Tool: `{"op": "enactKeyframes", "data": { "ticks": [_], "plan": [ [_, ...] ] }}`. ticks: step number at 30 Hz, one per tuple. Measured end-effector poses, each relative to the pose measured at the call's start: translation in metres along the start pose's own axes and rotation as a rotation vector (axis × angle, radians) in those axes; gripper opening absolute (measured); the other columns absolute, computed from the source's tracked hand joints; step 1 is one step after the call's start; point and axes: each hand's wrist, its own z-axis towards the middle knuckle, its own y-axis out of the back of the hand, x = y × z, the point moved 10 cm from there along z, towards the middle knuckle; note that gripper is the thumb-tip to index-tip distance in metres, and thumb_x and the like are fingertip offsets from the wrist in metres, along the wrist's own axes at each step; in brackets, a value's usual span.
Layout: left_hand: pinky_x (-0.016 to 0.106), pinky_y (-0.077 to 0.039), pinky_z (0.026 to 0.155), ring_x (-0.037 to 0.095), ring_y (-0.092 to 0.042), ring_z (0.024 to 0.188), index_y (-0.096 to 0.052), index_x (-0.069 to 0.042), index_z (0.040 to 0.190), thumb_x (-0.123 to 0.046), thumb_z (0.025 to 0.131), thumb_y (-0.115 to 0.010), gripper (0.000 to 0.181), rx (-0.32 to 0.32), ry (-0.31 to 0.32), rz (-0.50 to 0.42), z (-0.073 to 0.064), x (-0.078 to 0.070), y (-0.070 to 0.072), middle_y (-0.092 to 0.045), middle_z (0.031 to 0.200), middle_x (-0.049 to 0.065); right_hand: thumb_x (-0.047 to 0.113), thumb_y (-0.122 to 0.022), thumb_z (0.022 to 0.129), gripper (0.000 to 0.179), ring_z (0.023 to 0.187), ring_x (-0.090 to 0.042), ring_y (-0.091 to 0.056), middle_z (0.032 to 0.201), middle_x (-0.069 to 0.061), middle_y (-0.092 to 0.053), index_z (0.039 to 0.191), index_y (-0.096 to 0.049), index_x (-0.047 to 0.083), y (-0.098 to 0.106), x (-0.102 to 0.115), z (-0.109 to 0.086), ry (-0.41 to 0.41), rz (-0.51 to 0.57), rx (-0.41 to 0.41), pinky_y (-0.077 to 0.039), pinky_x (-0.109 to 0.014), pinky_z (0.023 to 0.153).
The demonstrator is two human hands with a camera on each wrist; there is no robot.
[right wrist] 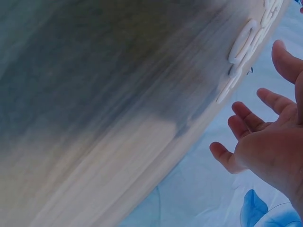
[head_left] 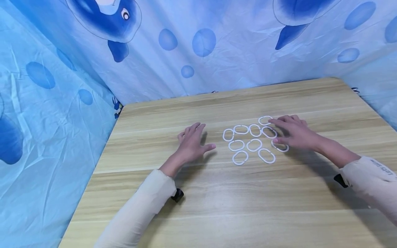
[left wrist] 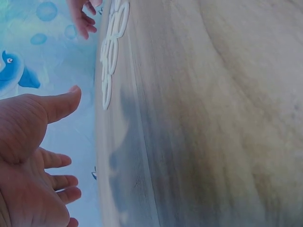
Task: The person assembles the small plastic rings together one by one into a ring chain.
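Note:
Several white oval rings [head_left: 236,145], each with a small gap in its outline, lie flat in a loose cluster on the wooden table. My left hand [head_left: 193,143] hovers to the left of the cluster, thumb pointing toward it and nothing in its fingers. Over the cluster's right side is my right hand [head_left: 294,132], fingers spread and relaxed; it partly overlaps a ring [head_left: 280,146] at the right edge in the head view. The right wrist view shows this hand [right wrist: 270,127] with a bare palm, raised above the tabletop, rings [right wrist: 243,41] beyond the thumb.
The wood-grain table [head_left: 217,206] reaches back to a blue curtain [head_left: 173,69] printed with dolphins and bubbles. More curtain hangs along the left and right sides. A small black object [head_left: 177,195] sits at the left sleeve cuff, with another [head_left: 340,180] at the right cuff.

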Motion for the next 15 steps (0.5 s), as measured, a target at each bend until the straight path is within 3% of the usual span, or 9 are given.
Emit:
{"op": "enactKeyframes", "data": {
  "ticks": [10,15],
  "plan": [
    [0.052,-0.014,0.105,0.027,-0.027,0.136,-0.039,-0.011,0.145,-0.036,0.083,-0.076,0.076,0.038,-0.056,-0.115,0.009,-0.006,-0.007,-0.034,0.150,0.007,0.031,-0.078,0.081,0.071,0.108,-0.035,-0.040,0.126,-0.020,-0.052,0.141,-0.046,0.010,0.001,0.002,-0.010,0.100,-0.030,-0.021,-0.030,-0.051,0.077],
    [0.052,-0.014,0.105,0.027,-0.026,0.137,-0.039,-0.012,0.145,-0.032,0.082,-0.077,0.077,0.062,-0.078,-0.130,0.014,-0.012,-0.011,-0.034,0.151,0.006,0.031,-0.081,0.076,0.077,0.106,-0.032,-0.040,0.127,-0.018,-0.052,0.142,-0.046,0.014,-0.002,-0.004,-0.014,0.069,-0.025,0.006,-0.030,-0.047,0.077]
  ]
}}
